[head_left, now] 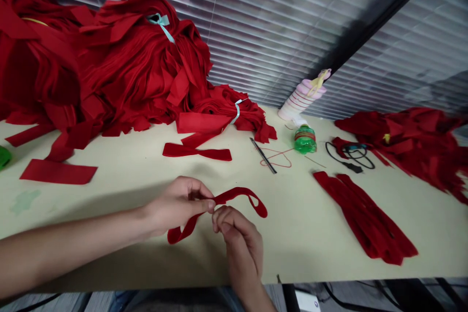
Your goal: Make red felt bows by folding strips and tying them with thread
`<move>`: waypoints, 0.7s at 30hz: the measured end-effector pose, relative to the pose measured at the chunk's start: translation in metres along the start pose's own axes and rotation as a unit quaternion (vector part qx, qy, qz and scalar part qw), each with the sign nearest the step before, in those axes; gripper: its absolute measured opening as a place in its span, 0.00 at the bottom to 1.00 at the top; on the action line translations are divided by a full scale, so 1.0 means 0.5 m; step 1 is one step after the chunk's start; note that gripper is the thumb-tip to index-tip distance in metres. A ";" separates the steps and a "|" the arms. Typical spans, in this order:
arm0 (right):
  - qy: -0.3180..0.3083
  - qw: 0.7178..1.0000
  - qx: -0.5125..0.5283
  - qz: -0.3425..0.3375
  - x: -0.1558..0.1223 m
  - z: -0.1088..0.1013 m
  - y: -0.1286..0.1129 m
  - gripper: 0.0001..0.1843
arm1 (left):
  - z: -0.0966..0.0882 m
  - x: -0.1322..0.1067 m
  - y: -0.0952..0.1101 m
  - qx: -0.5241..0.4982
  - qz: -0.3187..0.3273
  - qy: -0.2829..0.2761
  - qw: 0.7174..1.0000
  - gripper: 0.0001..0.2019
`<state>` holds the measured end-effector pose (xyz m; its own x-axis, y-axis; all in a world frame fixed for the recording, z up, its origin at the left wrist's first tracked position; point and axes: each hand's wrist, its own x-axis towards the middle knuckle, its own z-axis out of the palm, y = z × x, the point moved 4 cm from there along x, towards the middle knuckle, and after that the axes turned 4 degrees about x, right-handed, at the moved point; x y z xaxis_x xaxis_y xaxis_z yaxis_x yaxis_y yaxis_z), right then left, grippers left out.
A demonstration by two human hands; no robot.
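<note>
A red velvet-like ribbon (pixel 239 192) is folded into two loops, one out to the right and the other down to the left. My left hand (pixel 181 205) pinches its middle between thumb and fingers, just above the table. Close beside that pinch, my right hand (pixel 239 239) is closed, thumb against curled fingers. Whatever may be in its fingertips is too small to make out. Beyond my hands lies a flat red ribbon bow (pixel 197 151), narrowed at its middle.
Large bundles of red ribbon (pixel 135 63) pile up at the back left, with more red ribbon (pixel 409 146) at right. A pen (pixel 263 155), red thread, green container (pixel 305 139), white spool (pixel 302 97), black cable (pixel 351 156) and red strips (pixel 369 219) lie on the pale table (pixel 300 234).
</note>
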<state>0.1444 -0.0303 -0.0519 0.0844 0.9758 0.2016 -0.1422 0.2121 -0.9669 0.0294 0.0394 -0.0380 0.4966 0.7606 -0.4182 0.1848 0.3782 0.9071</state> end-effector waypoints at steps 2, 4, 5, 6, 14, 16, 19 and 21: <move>0.001 1.000 0.024 0.006 0.000 0.001 0.001 0.12 | 0.004 -0.001 -0.005 -0.055 -0.018 -0.008 0.998 0.05; 0.009 0.998 0.055 0.010 0.003 0.000 0.001 0.12 | 0.007 -0.003 -0.010 -0.106 -0.030 -0.021 0.994 0.06; 0.015 0.997 0.076 0.014 0.005 -0.001 0.001 0.12 | 0.009 -0.004 -0.012 -0.128 -0.035 -0.028 0.991 0.07; 0.021 0.995 0.100 0.021 0.007 -0.001 0.001 0.12 | 0.011 -0.004 -0.014 -0.148 -0.038 -0.034 0.988 0.08; 0.031 0.958 0.265 0.107 0.030 -0.008 -0.012 0.14 | 0.016 -0.003 -0.023 -0.172 -0.021 -0.077 0.982 0.09; 0.025 0.946 0.281 0.159 0.032 -0.013 -0.008 0.16 | 0.015 -0.002 -0.021 -0.138 0.008 -0.103 0.985 0.09; 0.004 0.930 0.294 0.220 0.034 -0.019 0.004 0.18 | 0.012 -0.008 0.003 -0.026 0.109 -0.163 0.980 0.06; -0.039 0.919 0.316 0.234 0.036 -0.017 0.007 0.17 | 0.010 -0.021 0.028 0.070 0.198 -0.194 0.958 0.02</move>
<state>0.1537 -0.0125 -0.0532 -0.1987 0.9637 -0.1782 -0.6917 -0.2667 -0.6712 0.0309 0.0341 -0.0206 0.8237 0.5668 -0.0147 0.0146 0.0046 0.9999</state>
